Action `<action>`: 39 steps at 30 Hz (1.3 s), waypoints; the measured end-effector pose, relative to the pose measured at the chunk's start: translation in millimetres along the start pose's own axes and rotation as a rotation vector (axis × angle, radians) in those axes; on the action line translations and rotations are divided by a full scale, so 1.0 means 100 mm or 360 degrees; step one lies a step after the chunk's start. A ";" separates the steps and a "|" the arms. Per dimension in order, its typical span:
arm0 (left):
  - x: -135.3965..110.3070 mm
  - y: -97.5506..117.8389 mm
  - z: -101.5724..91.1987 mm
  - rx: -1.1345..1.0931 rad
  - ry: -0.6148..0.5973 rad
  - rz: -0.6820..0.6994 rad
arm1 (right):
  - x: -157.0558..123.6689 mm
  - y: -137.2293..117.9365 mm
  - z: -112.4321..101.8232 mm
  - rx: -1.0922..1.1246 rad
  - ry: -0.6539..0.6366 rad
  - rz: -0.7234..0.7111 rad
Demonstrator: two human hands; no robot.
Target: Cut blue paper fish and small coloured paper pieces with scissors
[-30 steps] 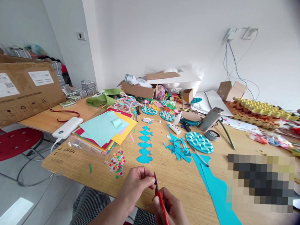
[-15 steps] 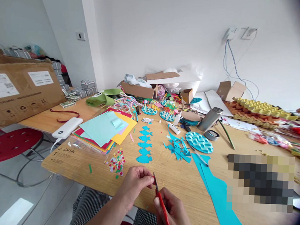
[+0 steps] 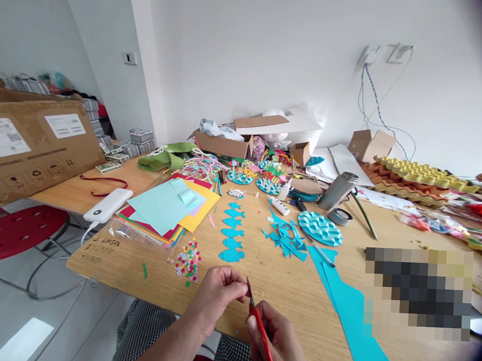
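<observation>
Over the table's near edge, my right hand [image 3: 279,334] is wrapped round red-handled scissors [image 3: 263,336], blades pointing up and away from me. My left hand [image 3: 217,295] is closed in a pinch right beside the blade tips. Whatever is between its fingertips is too small to make out; a speck of red shows there. Just beyond my hands, several blue paper fish [image 3: 232,254] lie in a column. Blue paper scraps [image 3: 288,241] are heaped to their right. A small pile of coloured paper dots [image 3: 187,260] lies to the left of the fish.
Coloured paper sheets [image 3: 160,203] and a white power bank [image 3: 108,205] lie at left. On the right are a large blue sheet [image 3: 358,318], a wavy blue disc [image 3: 320,228], a steel flask [image 3: 338,191] and egg trays [image 3: 420,175]. A cardboard box [image 3: 38,145] stands far left.
</observation>
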State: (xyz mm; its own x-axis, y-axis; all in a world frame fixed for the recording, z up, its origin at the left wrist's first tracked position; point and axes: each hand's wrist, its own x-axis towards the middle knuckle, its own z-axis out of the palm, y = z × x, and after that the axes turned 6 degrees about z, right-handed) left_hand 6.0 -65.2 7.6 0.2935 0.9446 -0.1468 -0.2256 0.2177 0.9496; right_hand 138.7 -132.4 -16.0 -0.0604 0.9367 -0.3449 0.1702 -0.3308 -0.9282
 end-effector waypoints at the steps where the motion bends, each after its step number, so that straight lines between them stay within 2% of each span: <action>1: 0.00 0.00 0.00 -0.0003 0.0000 0.0003 | 0.00 0.01 0.00 0.0010 0.0001 0.0004; 39: 0.00 -0.04 0.01 -0.0026 0.0002 0.0011 | 0.01 0.06 0.02 0.0035 -0.0012 -0.0002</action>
State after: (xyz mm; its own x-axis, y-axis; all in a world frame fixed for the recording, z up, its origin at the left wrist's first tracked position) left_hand 8.1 -65.8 4.5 0.2909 0.9463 -0.1407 -0.2428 0.2152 0.9459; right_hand 137.5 -134.0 -22.4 -0.0678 0.9363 -0.3446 0.1486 -0.3321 -0.9315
